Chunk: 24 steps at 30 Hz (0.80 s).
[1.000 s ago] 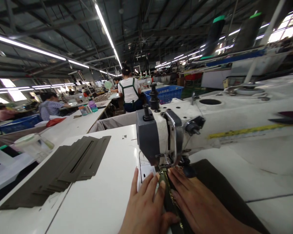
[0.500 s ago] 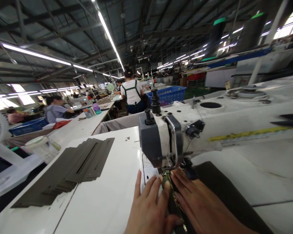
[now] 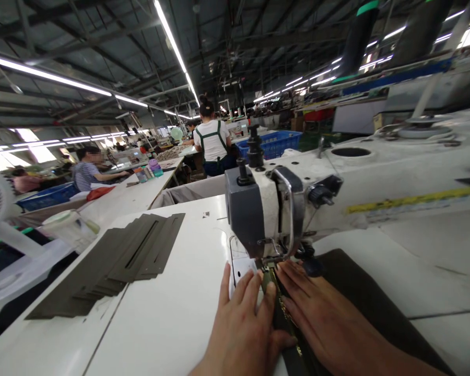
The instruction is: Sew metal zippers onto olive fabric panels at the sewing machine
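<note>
Both hands lie on work under the head of a white and grey sewing machine [image 3: 245,209]. My left hand [image 3: 245,318] rests flat with spread fingers, pressing the left side of a zipper [image 3: 284,308] with gold teeth. On the zipper's other side, my right hand [image 3: 317,308] lies flat, fingers stretched toward the presser foot [image 3: 272,259]. Dark olive fabric [image 3: 360,287] extends beneath and to the right of my right hand. The zipper's far end is at the foot; the needle itself is hard to make out.
Fanned olive pieces [image 3: 113,266], some with slots, lie on the white table [image 3: 160,324] at left. Beyond them are a plastic jar [image 3: 68,230] and a white fan [image 3: 0,209]. A yellow tape measure [image 3: 415,201] runs along the machine's arm. Co-workers sit farther off.
The camera view has shifted slightly, so the machine sits a little higher and its arm farther right. Both hands keep their flat hold beside the zipper, close to the foot.
</note>
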{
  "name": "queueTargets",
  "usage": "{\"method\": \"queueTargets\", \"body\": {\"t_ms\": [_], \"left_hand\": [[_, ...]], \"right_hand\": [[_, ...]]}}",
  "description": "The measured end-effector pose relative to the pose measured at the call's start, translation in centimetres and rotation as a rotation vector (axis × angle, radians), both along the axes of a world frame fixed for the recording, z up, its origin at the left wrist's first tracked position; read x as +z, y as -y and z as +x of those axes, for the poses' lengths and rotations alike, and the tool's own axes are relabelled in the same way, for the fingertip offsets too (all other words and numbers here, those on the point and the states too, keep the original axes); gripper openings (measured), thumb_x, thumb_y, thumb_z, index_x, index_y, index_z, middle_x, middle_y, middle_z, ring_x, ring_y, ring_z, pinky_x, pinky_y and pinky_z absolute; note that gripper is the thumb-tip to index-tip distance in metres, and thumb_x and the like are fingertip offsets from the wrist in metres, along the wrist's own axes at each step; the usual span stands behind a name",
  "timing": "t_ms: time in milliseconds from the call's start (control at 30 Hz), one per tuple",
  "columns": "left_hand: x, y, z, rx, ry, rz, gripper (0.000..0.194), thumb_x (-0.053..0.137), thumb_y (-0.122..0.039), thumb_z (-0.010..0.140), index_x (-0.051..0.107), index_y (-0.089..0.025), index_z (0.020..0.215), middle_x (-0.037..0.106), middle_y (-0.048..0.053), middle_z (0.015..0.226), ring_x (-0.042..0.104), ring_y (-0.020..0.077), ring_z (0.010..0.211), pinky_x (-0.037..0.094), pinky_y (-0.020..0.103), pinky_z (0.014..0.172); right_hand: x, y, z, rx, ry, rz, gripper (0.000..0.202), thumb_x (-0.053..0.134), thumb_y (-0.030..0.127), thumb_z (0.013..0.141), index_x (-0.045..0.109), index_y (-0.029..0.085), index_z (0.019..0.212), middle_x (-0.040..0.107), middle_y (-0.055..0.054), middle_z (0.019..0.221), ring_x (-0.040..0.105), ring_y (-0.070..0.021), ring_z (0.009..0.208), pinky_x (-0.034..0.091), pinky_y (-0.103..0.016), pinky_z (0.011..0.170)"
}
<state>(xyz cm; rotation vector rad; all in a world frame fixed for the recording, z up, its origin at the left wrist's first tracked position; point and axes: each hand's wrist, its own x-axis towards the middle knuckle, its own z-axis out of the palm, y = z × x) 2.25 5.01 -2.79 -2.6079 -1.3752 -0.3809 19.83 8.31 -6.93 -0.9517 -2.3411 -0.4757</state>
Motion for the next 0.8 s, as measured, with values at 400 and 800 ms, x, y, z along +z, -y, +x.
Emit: {"method": "queueTargets", "body": {"t_ms": [400,800], "left_hand": [[0.8,0.5,0.6,0.056,0.039,-0.138,0.046,0.055,-0.041,0.087,0.050,-0.016,0.125,0.053,0.011,0.128,0.043,0.0276,0.125,0.018,0.057,0.110],[1.3,0.3,0.7,0.062,0.052,-0.221,0.052,0.053,-0.048,0.087,0.049,-0.016,0.126,0.053,0.011,0.129,0.041,0.0284,0.126,0.017,0.059,0.109]], "right_hand": [[1.0,0.2,0.1,0.001,0.027,-0.065,0.045,0.025,0.019,0.093,0.058,0.000,0.117,0.058,-0.018,0.120,0.053,-0.0261,0.113,0.045,-0.043,0.096],[1.0,0.5,-0.1,-0.013,-0.004,-0.085,0.043,0.027,0.017,0.091,0.057,-0.001,0.116,0.057,-0.021,0.121,0.053,-0.0287,0.113,0.046,-0.046,0.095]]}}
